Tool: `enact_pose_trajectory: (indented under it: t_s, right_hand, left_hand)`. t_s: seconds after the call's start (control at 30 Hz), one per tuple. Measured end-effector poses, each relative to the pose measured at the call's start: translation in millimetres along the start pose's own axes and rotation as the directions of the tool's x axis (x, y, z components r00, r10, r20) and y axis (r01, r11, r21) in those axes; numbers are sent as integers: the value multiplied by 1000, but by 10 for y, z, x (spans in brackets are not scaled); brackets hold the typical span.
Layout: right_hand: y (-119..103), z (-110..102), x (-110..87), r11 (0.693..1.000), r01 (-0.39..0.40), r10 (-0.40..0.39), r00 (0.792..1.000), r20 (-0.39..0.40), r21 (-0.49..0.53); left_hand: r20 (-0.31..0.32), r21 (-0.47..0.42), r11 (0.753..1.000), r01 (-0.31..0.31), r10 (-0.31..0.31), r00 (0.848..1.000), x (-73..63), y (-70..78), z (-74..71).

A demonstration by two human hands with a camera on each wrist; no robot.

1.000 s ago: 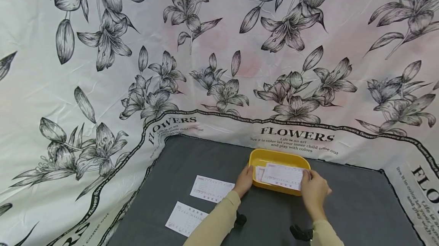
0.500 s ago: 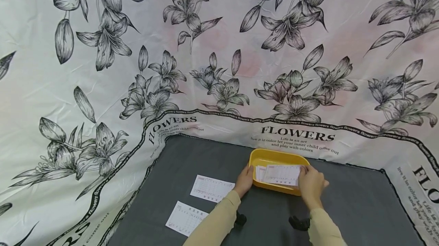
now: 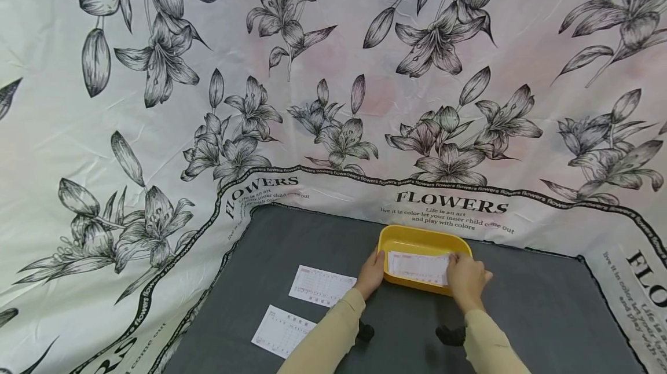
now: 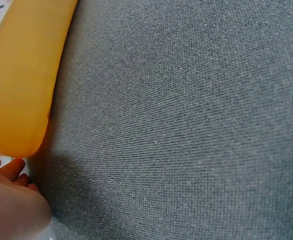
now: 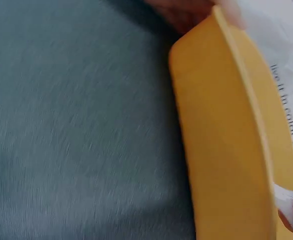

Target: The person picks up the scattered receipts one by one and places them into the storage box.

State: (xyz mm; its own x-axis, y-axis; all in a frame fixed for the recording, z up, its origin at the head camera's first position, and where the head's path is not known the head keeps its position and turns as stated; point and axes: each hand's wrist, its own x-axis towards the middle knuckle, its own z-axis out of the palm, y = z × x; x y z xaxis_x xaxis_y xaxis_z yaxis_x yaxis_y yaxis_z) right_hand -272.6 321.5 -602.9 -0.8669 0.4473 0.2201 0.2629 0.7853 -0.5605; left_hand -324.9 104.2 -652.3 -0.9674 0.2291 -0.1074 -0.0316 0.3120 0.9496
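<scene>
A yellow plastic tray (image 3: 424,237) stands near the far edge of the grey surface. Gripping its left end is my left hand (image 3: 370,275), with the thumb at the rim; in the left wrist view that hand (image 4: 14,207) meets the tray's end (image 4: 21,90). Inside the tray lie printed paper slips (image 3: 417,267), lined up closely in a stack. My right hand (image 3: 466,281) reaches over the tray's right end and pinches the right edge of a paper slip. The right wrist view catches a corner of the white slip (image 5: 284,199) by the fingers, above the tray's side wall (image 5: 216,135).
Two more printed slips lie left of the tray: an upper slip (image 3: 322,286) and a lower slip (image 3: 282,330), partly covered by my left sleeve (image 3: 330,333). Behind the grey surface (image 3: 302,235) hangs a white flower-printed cloth (image 3: 333,131).
My right hand has moved left with the pinched slip, lowering it into the tray over the other slips. The left hand has kept its hold on the tray.
</scene>
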Motion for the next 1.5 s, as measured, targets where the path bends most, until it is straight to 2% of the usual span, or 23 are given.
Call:
enact_pose_trajectory:
  t_s: [0.17, 0.3, 0.53, 0.73, 0.97, 1.17, 1.33, 1.5]
  right_hand:
    - [57, 2, 19, 993, 66, -63, 997, 33, -97]
    - [82, -6, 16, 986, 99, -93, 994, 54, -133]
    - [75, 11, 1, 988, 81, -71, 994, 82, -128]
    - [89, 47, -9, 990, 56, -52, 998, 38, -126]
    - [97, 21, -67, 995, 61, -63, 998, -22, -74]
    - [67, -60, -182, 997, 72, -69, 993, -91, 34]
    - [58, -141, -325, 993, 37, -21, 990, -143, 111]
    - [80, -184, -488, 991, 10, 9, 990, -144, 132]
  left_hand:
    - [-1, 3, 1000, 8, -8, 1000, -2, 6, 16]
    - [4, -2, 1000, 8, -8, 1000, -7, 12, 19]
    - [9, -10, 1000, 5, -5, 1000, 10, 8, 16]
    - [3, -26, 1000, -6, 6, 1000, 10, 7, 7]
    - [1, -23, 1000, 11, -11, 1000, -12, 10, -8]
    - [-6, -21, 999, 38, -38, 999, 1, -1, 3]
    - [-11, -32, 999, 20, -21, 1000, 4, 12, 14]
    - [-9, -17, 1000, 25, -25, 1000, 14, 4, 18]
